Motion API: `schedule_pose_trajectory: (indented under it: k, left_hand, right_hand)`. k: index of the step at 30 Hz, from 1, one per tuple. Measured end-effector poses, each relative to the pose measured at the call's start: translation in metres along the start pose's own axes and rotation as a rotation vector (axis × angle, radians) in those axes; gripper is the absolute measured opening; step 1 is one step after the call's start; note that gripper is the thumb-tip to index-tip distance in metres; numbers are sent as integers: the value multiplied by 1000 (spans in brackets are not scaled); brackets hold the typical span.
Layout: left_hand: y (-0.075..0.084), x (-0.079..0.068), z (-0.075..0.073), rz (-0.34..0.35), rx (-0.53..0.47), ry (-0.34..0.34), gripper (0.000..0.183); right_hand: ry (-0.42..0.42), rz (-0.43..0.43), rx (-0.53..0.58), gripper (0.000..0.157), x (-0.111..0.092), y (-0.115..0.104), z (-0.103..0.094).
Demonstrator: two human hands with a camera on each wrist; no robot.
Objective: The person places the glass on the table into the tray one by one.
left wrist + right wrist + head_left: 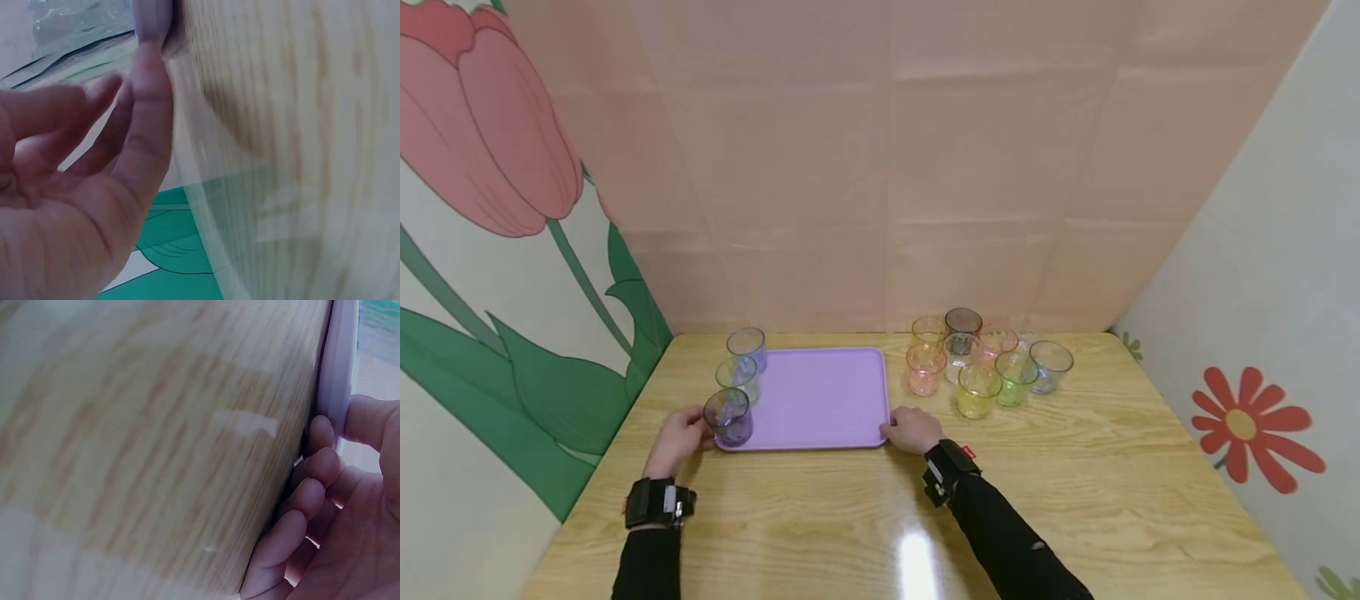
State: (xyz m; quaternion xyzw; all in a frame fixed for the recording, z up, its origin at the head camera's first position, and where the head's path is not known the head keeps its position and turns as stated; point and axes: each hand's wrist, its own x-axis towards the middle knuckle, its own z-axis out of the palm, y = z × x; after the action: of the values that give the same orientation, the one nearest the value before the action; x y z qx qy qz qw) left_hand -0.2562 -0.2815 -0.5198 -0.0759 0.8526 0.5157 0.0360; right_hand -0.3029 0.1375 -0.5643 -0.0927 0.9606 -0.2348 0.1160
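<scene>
A lilac rectangular tray (820, 400) lies flat on the wooden table. Three clear tinted glasses line its left side: a dark purple glass (728, 417) in front, a pale green glass (739, 379) behind it, and a blue glass (747, 348) at the back. My left hand (677, 437) is beside the purple glass; in the left wrist view a fairly straight finger (150, 94) reaches the tray's edge, the other digits apart from it. At the front right corner my right hand (913, 429) pinches the tray, thumb (369, 422) above and fingertips below the rim.
Right of the tray stands a cluster of tinted glasses, among them a pink glass (925, 371), a yellow glass (978, 392), a green glass (1017, 379) and a blue glass (1051, 367). A pink sheet (880, 167) hangs behind the table (805, 533).
</scene>
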Motion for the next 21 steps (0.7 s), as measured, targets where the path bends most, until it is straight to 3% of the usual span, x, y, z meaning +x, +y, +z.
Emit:
schedule_pose_trajectory:
  k: [5, 10, 15, 21]
  left_hand:
    - [4, -1, 1, 10, 110, -23, 34]
    - [6, -2, 4, 27, 203, 2, 30]
    - [5, -2, 7, 53, 260, 6, 23]
    - [8, -1, 7, 36, 291, -5, 29]
  right_hand:
    - [20, -24, 2, 31, 7, 8, 7]
    - [21, -9, 60, 31, -15, -12, -10]
    - [91, -14, 128, 34, -29, -15, -7]
    - [165, -36, 220, 27, -44, -20, -15]
